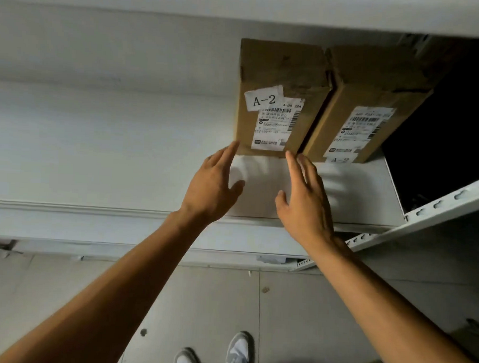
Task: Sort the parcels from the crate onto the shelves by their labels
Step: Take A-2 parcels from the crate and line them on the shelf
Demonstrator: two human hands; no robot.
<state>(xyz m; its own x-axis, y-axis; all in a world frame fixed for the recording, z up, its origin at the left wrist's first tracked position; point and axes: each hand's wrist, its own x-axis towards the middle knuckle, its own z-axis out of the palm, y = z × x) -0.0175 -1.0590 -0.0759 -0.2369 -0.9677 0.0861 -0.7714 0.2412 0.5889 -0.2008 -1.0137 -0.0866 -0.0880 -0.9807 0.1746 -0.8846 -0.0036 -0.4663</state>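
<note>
The A-2 parcel (280, 100) is being stood on the shelf (369, 192) — directly beyond both hands, long axis running away. Left hand (212, 188) and right hand (304, 200) are being held flat, fingers straight, fingertips just at its near edge — nothing gripped.

Shelf (124, 149) lies bare leftward — two parcels (281, 73) block right.

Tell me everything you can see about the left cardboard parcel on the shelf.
The left cardboard parcel is a brown, slightly creased box lying on the white shelf, close beside a second parcel; whether they touch is unclear. Its top carries a printed shipping label with barcodes and a white sticker reading A-2. The left hand and right hand reach its near end with straight fingers.
</note>
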